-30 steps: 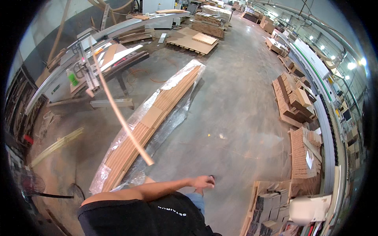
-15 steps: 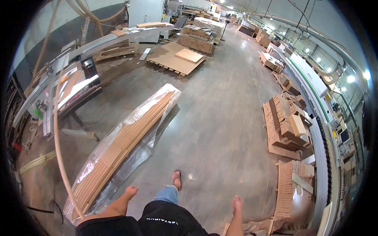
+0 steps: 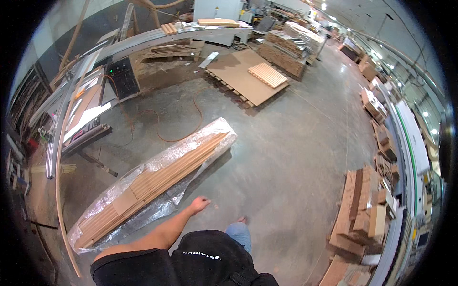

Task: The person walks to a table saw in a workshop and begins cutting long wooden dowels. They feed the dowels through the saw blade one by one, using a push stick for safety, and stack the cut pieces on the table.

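Carefully avoid tripping on loose clear plastic film [image 3: 162, 209] beside long brown wooden strips [image 3: 176, 164]; note left fingers [image 3: 204, 201] half-curled, right unseen.

One wrapped wood-strip bundle [image 3: 174, 164]. Right of it, one left hand [image 3: 200, 204]. Beyond it, one brown board [image 3: 231, 69] and one ridged panel [image 3: 268, 75].

Left grip [image 3: 200, 205] near a long bundle of brown strips [image 3: 153, 185] in clear plastic [image 3: 174, 151] on grey floor [image 3: 291, 167]
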`<control>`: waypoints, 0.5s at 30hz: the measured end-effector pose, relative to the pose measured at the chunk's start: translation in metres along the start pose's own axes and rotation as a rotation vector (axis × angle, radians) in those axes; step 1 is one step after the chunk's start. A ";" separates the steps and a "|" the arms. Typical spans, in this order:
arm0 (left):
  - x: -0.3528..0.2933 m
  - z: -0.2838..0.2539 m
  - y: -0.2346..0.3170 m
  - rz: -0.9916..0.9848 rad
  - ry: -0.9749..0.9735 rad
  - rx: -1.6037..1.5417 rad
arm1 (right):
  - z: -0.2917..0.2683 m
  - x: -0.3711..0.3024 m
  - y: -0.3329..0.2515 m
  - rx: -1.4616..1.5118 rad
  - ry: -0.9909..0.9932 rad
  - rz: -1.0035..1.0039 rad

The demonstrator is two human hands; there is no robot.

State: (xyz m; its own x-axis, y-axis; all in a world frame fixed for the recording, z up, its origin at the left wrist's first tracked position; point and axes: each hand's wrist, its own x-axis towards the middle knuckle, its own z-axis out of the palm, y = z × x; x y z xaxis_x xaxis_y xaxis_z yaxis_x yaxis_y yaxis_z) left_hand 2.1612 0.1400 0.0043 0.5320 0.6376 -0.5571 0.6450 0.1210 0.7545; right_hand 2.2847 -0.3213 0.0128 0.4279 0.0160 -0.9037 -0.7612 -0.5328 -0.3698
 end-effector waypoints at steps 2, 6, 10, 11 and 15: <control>0.077 -0.011 0.040 0.062 0.109 -0.093 | 0.021 0.040 -0.060 -0.039 -0.067 -0.009; 0.178 -0.015 0.097 -0.047 0.169 -0.260 | 0.010 0.118 -0.186 -0.077 -0.062 -0.019; 0.240 -0.039 0.117 -0.391 0.148 -0.183 | -0.036 0.211 -0.365 -0.091 -0.029 -0.141; 0.246 -0.036 0.117 -0.432 0.182 -0.259 | -0.045 0.236 -0.425 -0.114 0.010 -0.189; 0.279 -0.023 0.134 -0.487 0.237 -0.435 | 0.007 0.263 -0.709 -0.102 0.031 -0.486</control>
State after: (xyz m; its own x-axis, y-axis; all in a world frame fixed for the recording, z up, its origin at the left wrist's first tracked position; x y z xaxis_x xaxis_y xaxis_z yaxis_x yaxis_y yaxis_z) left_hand 2.3837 0.3512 -0.0418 0.0717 0.5758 -0.8144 0.4752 0.6982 0.5354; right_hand 2.9338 0.0662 0.0363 0.7368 0.2584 -0.6248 -0.4193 -0.5504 -0.7220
